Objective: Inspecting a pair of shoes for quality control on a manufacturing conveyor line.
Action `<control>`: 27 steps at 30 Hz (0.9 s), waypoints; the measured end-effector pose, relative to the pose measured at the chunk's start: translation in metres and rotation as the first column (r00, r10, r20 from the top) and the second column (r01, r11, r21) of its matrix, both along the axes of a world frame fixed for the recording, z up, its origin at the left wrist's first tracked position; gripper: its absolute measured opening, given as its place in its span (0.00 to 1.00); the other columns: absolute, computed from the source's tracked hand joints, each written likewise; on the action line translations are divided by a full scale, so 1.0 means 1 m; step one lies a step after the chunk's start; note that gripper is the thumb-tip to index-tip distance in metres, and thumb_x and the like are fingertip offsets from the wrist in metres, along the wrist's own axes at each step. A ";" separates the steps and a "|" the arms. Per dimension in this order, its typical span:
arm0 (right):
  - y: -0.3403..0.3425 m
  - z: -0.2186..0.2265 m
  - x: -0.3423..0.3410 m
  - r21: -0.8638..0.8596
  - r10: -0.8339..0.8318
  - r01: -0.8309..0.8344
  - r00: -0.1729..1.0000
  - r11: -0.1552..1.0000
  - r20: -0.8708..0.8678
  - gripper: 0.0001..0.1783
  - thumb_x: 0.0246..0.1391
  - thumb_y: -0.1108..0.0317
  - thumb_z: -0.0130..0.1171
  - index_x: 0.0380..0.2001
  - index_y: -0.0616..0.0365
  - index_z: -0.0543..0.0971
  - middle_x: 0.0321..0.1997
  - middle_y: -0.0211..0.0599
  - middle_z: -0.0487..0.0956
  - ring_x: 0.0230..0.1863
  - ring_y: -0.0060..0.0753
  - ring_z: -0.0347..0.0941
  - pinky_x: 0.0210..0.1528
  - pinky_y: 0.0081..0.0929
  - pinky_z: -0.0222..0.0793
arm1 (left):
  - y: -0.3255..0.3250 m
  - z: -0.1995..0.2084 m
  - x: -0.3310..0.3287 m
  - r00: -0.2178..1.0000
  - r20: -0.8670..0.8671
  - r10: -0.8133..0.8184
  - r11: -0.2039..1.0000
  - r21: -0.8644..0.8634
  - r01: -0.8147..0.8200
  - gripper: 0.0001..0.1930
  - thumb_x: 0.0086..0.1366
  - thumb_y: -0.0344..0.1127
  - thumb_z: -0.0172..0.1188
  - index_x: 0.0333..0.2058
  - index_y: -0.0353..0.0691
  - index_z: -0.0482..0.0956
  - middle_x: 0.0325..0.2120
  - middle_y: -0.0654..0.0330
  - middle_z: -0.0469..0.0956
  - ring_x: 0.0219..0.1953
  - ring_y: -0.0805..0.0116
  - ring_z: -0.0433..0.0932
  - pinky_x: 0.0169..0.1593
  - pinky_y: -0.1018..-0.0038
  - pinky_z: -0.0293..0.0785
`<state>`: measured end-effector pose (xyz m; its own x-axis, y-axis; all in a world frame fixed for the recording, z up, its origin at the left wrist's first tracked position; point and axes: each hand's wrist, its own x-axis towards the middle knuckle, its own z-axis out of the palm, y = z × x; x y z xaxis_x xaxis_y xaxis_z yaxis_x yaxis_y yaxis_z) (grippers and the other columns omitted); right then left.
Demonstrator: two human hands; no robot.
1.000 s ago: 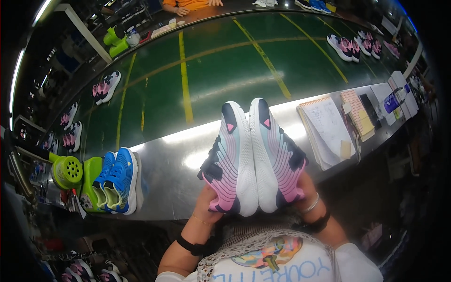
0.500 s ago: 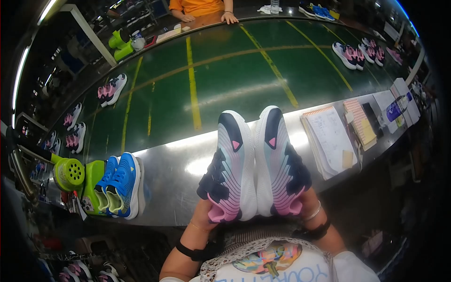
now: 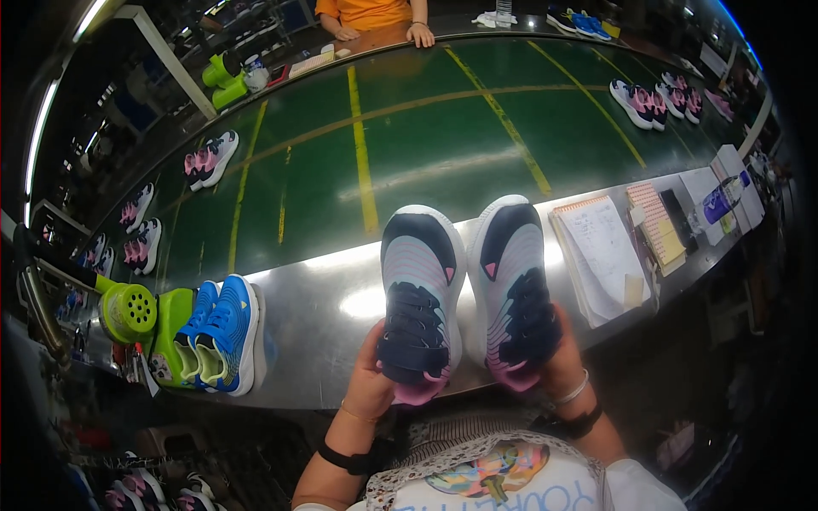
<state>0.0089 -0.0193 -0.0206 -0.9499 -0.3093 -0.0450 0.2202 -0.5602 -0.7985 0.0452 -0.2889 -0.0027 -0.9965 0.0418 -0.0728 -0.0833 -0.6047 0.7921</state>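
Two navy, pink and pale-blue sneakers with white soles are held up side by side in front of me. My left hand [image 3: 371,366] grips the left sneaker [image 3: 417,298] round its heel from the outer side; most of the fingers are behind the shoe. In the same way my right hand [image 3: 562,358] is closed on the heel part of the right sneaker [image 3: 513,281]. Both toes point away from me, with laces and tongues facing up. A narrow gap separates the soles at the toes. Beneath them runs the shiny metal edge of the bench [image 3: 315,341].
A green conveyor belt [image 3: 315,179] with yellow lines carries similar sneakers [image 3: 210,160] left and right. Blue sneakers [image 3: 227,332] stand beside a lime-green device [image 3: 128,311] on the left. A notebook [image 3: 601,255] and bottle [image 3: 724,198] lie right. Opposite, a person in orange [image 3: 371,12] rests hands at the belt.
Both sneakers have turned from showing their outer sides, soles together, to showing their tops and laces. Their toes have spread slightly apart. The view has shifted a little.
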 end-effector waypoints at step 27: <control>-0.032 0.014 0.010 0.540 -0.006 0.617 0.662 0.572 -0.750 0.41 0.29 0.77 0.70 0.52 0.38 0.70 0.64 0.54 0.52 0.63 0.55 0.56 0.60 0.41 0.56 | -0.028 -0.010 0.010 0.888 -0.458 0.041 0.726 -0.597 -0.341 0.36 0.41 0.17 0.63 0.52 0.51 0.71 0.64 0.48 0.44 0.65 0.47 0.50 0.62 0.60 0.57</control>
